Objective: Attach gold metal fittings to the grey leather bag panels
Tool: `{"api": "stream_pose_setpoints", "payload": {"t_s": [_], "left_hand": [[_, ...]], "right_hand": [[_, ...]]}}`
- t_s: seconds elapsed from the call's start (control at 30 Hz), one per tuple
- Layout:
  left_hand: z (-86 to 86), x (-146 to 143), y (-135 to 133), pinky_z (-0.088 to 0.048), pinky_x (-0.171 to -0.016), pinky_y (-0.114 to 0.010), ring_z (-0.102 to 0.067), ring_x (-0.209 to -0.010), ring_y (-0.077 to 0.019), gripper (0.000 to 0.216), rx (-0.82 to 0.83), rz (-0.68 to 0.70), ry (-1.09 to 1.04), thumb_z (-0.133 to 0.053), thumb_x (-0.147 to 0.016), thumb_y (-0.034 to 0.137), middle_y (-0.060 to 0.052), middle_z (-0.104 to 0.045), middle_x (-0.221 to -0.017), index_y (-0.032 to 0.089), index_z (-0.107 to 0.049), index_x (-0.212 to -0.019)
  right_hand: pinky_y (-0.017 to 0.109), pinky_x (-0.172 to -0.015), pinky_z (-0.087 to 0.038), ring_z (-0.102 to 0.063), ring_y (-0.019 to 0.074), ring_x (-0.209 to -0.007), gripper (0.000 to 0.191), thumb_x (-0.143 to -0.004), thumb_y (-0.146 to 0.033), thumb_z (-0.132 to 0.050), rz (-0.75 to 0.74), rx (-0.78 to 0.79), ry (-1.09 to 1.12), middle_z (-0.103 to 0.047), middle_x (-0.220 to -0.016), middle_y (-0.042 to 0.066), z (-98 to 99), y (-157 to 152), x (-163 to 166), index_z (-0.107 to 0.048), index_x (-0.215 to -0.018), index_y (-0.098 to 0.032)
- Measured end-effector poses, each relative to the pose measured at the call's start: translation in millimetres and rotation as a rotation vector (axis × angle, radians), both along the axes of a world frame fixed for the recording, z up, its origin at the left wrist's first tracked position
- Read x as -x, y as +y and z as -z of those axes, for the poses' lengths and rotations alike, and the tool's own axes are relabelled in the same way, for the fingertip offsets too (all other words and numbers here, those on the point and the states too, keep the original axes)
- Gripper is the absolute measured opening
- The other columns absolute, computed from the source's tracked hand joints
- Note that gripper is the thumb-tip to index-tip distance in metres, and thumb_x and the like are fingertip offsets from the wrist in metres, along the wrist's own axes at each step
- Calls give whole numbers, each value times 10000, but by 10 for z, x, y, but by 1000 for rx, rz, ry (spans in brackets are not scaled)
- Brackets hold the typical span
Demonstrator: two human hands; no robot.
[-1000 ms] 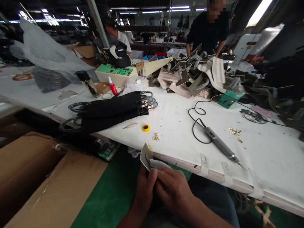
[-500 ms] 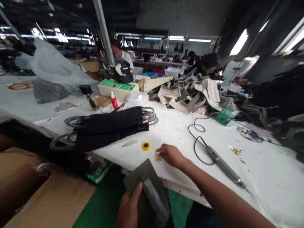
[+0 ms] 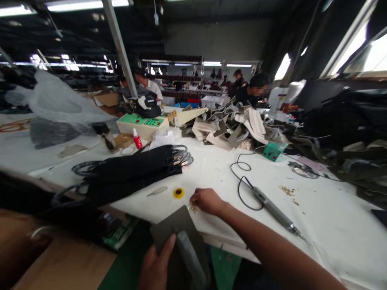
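Observation:
My left hand [image 3: 155, 268] grips a dark grey leather piece [image 3: 178, 237] with a lighter strap across it, held below the near edge of the white table [image 3: 317, 209]. My right hand [image 3: 206, 200] reaches onto the table, fingertips pinched over a small pile of gold metal fittings [image 3: 192, 208]. Whether a fitting is between the fingers I cannot tell. A yellow tape ring [image 3: 178, 193] lies just left of that hand.
Black straps with metal rings [image 3: 133, 171] lie at the left. A corded pen-like tool [image 3: 273, 211] lies to the right. Farther back are a heap of grey leather pieces [image 3: 236, 129], a green control box [image 3: 142, 124], a red glue bottle [image 3: 137, 139] and other people. A cardboard box [image 3: 60, 266] stands at lower left.
A second ago both hands held the leather piece below the table edge. My right hand let go and reached to the gold fittings; now it pinches at them.

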State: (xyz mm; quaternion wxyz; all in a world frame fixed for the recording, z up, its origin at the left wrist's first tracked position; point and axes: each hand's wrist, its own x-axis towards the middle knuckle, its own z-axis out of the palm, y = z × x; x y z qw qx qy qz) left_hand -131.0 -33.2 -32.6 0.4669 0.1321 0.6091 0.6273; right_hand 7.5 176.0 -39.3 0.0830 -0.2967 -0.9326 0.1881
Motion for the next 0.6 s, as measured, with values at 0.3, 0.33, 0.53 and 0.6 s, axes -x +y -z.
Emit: {"api": "stream_pose_setpoints", "payload": {"t_s": [0.3, 0.33, 0.53, 0.6], "left_hand": [[-58, -169, -190, -573, -848, -349, -742, -901, -275, 438, -68, 38, -23, -778, -787, 448, -101, -788, -952, 132, -717, -1084], [-64, -175, -186, -572, -830, -336, -738, -908, -274, 429, -65, 36, 18, -776, -789, 452, -96, -788, -946, 135, -720, -1073], [-178, -284, -49, -555, -779, -297, -718, -882, -263, 389, -46, 117, 302, -734, -816, 472, -84, -784, -918, 120, -754, -981], [-232, -357, -6, -550, -775, -292, -711, -882, -262, 374, -69, 161, 350, -720, -828, 464, -80, -783, -916, 121, -762, -973]], "right_hand": [[284, -743, -482, -644, 166, -808, 161, -935, -276, -584, 117, 231, 313, -706, -953, 49, -22, -107, -199, -709, -947, -175], [280, -728, -495, -648, 163, -801, 202, -960, -318, -559, 136, 257, 358, -709, -941, 47, -90, -201, -248, -695, -969, -169], [269, -671, -508, -635, 158, -742, 169, -907, -351, -678, 191, 426, 739, -697, -830, 26, -540, -973, -474, -721, -889, -189], [270, -686, -506, -641, 157, -752, 105, -904, -290, -685, 179, 384, 770, -691, -828, 25, -607, -1153, -513, -734, -881, -201]]}}
